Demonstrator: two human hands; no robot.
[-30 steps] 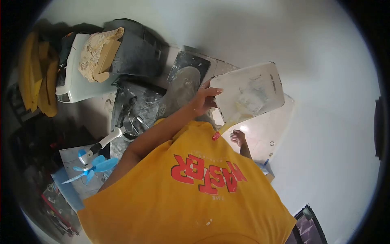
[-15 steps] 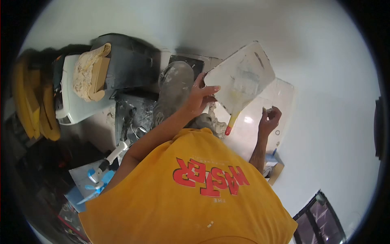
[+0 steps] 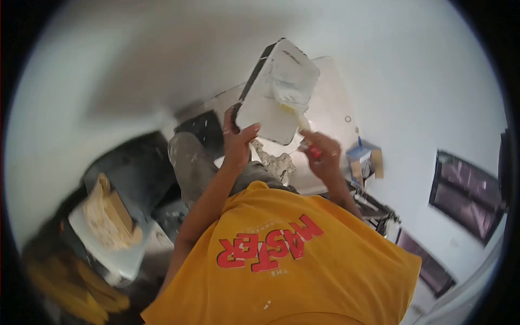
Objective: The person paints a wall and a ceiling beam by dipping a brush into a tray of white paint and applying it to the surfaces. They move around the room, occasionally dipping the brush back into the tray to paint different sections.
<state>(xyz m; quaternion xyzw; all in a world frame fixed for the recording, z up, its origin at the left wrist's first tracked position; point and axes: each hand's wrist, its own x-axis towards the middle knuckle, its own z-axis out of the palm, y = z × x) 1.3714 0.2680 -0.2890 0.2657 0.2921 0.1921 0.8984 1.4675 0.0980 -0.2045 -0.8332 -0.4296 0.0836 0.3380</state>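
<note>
A flat, whitish rectangular panel with dark edges (image 3: pixel 265 111) is tilted in front of me. My left hand (image 3: pixel 236 142) grips its lower left edge, thumb on the face and fingers behind. Wet whitish paste is smeared over the middle of the panel. My right hand (image 3: pixel 323 154) is closed around the red-ended handle of a yellowish tool (image 3: pixel 303 122), whose far end lies at the paste. The tool's exact shape is blurred.
A crumpled cloth (image 3: pixel 277 164) lies beyond my lap on a pale surface (image 3: pixel 337 97). Left stands a dark container (image 3: pixel 132 162), beside a white seat-like object (image 3: pixel 103 254) bearing a cardboard piece. A small box (image 3: pixel 374 162) is at right.
My right hand was apart from the tool and now holds its handle. The panel has shifted left in view and tilted, still in my left hand. The whole view has turned.
</note>
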